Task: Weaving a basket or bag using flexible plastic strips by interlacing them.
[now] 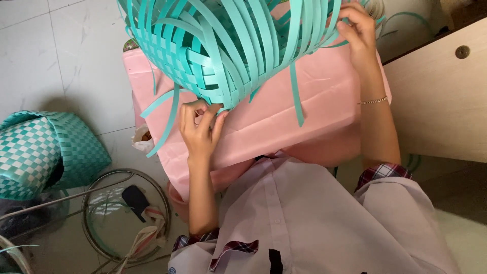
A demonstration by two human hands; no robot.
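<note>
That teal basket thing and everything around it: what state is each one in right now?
Unfinished teal basket: base woven, loose strips sticking out.
Left hand: fingers pinching strips at the basket's lower edge.
Right hand: gripping strips at the far side.
Pink sheet: spread under the basket.
Finished checkered basket: fully woven, lying on its side on the floor.

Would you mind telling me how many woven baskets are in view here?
2. An unfinished teal basket sits at top centre, held by the left hand and right hand. A finished teal-and-white basket lies on the floor at left. Others may be hidden.
</note>
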